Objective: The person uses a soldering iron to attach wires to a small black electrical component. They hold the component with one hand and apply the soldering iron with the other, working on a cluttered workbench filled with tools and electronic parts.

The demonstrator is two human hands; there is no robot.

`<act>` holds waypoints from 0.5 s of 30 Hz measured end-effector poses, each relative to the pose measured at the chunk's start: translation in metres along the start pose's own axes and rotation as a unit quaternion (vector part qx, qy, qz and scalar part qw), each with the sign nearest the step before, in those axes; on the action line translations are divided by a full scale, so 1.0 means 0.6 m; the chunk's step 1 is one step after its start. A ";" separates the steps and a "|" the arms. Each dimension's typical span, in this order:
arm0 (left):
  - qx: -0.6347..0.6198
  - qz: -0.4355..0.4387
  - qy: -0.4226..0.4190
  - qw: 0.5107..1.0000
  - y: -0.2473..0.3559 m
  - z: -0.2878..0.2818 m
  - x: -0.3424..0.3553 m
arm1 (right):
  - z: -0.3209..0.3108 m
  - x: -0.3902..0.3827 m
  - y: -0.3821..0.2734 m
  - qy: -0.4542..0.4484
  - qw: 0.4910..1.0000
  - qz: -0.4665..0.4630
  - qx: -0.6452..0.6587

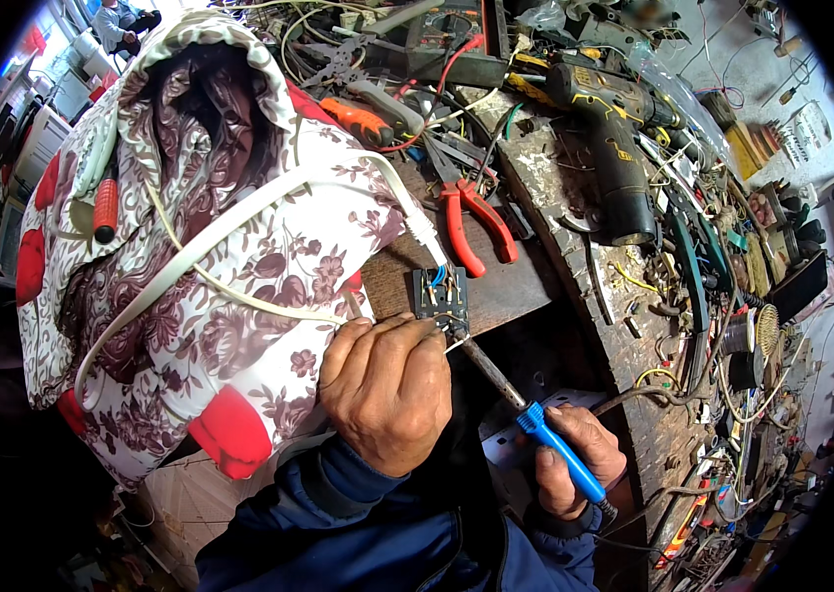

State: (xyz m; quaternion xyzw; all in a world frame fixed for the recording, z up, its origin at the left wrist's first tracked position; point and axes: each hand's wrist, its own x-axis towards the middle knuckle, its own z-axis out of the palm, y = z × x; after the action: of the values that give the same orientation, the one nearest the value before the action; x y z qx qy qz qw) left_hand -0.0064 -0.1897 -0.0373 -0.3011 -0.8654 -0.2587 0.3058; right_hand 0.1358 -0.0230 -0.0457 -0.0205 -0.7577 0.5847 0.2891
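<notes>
We hold a small black switch block (440, 297) with our left hand (387, 390), fingers curled together and pinched on its lower edge, so the block stands just above our fingertips against the dark wooden bench edge (496, 286). A white cord (239, 222) runs from the top of the block, up and away to the left of our knuckles, across a floral padded cover (190, 257) with red patches. Our right hand (575, 464) sits below and to the right, fingers wrapped shut around the blue handle of a soldering iron (526, 409), whose shaft slants up toward our left fingertips; its tip is hidden behind them, so we cannot tell whether it touches a terminal. To do this well, we judge that we should keep the block braced on the bench, bring the tip to the terminal alone and keep it off the blue wire insulation just above our fingers, and keep our left fingertips back from the hot shaft. Red-handled pliers (476, 227) lie just beyond the block, and a dark cordless drill (609, 138) lies farther off to the right among loose wires.
</notes>
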 end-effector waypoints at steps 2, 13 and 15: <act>0.000 0.002 0.001 1.000 0.000 0.000 0.000 | 0.000 0.000 -0.001 0.000 1.000 0.000 -0.001; -0.016 -0.013 -0.002 1.000 0.003 0.000 0.001 | 0.000 0.005 -0.004 0.002 1.000 -0.010 -0.012; -0.015 -0.012 -0.001 1.000 0.004 0.000 0.002 | 0.000 -0.001 0.002 0.006 1.000 -0.001 0.003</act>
State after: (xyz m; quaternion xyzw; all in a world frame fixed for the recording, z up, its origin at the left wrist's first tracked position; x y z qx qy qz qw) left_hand -0.0057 -0.1879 -0.0360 -0.2956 -0.8651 -0.2753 0.2975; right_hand 0.1358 -0.0229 -0.0468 -0.0227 -0.7542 0.5868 0.2940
